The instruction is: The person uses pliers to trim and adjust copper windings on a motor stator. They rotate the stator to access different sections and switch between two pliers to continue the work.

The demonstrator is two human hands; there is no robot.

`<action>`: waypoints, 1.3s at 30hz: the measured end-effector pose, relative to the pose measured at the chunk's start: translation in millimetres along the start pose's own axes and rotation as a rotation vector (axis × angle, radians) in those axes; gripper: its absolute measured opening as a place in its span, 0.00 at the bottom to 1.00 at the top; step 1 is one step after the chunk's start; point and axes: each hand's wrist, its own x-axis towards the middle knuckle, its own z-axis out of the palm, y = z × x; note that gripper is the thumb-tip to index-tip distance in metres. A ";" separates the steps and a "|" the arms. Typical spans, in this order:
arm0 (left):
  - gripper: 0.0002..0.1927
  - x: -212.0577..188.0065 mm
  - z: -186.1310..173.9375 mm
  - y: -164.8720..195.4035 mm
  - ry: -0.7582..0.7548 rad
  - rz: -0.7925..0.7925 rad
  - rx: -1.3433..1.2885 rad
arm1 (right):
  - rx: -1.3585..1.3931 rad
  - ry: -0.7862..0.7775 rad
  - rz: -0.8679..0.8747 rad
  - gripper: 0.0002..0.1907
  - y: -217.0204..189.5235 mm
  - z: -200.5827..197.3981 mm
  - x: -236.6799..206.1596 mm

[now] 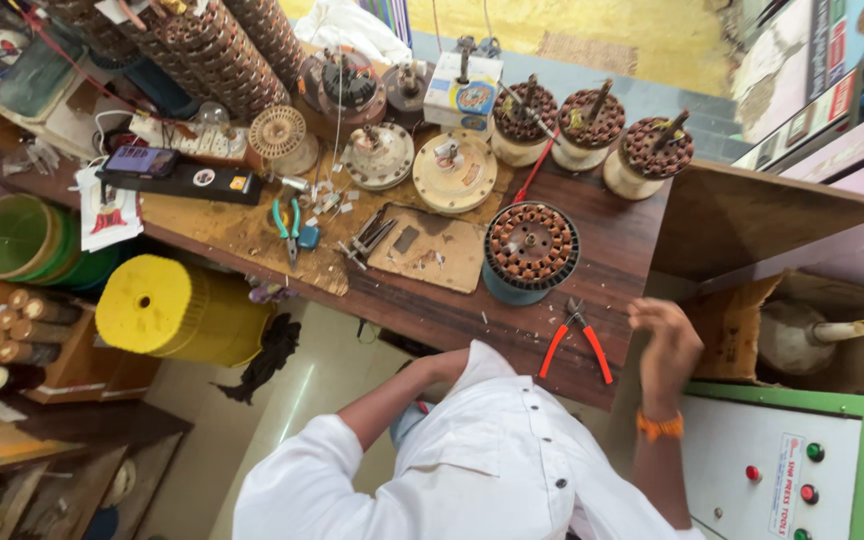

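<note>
- My right hand (664, 345) hung over the near edge of the workbench (642, 250), fingers curled in. It was blurred, so I cannot tell whether it gripped anything or was only loosely closed.
- An orange wristband (660, 425) sat on that wrist, at six o'clock from the hand.
- Red-handled pliers (577, 345) lay flat on the bench just beside the hand, at nine o'clock, with the handles spread toward me and the hand not touching them.
- At ten o'clock from the hand stood a round motor core (530, 250) with a ring of copper coils, upright on the wood and apart from the pliers.
- My left forearm (387, 400) bent in toward the bench edge, but the hand itself was hidden behind my white shirt (482, 460), so its grip couldn't be seen.
- A flat piece of cardboard (427, 248) lay at nine o'clock from the motor core.
- Farther along at nine o'clock lay green-handled cutters (292, 228).
- At twelve o'clock, along the back of the bench, stood three more wound cores (592, 125) in a row.
- A yellow spool (167, 308) sat below the bench, far off at nine o'clock.
- A green and white control panel (782, 470) with round buttons was at five o'clock from my right hand.
</note>
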 end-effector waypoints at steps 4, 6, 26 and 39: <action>0.17 46.4 30.6 -8.2 -0.012 -0.217 -0.068 | -0.166 -0.167 -0.088 0.15 -21.9 56.2 35.5; 0.19 63.4 44.1 -13.1 -0.075 -0.165 0.062 | -0.229 -0.218 -0.232 0.14 -25.9 73.6 51.2; 0.19 9.3 -1.0 -5.9 0.158 -0.020 0.498 | -0.744 -0.564 -0.237 0.29 44.7 124.6 71.5; 0.20 65.5 34.5 -17.2 0.178 -0.254 0.626 | -0.693 -0.619 -0.186 0.24 31.7 118.5 72.0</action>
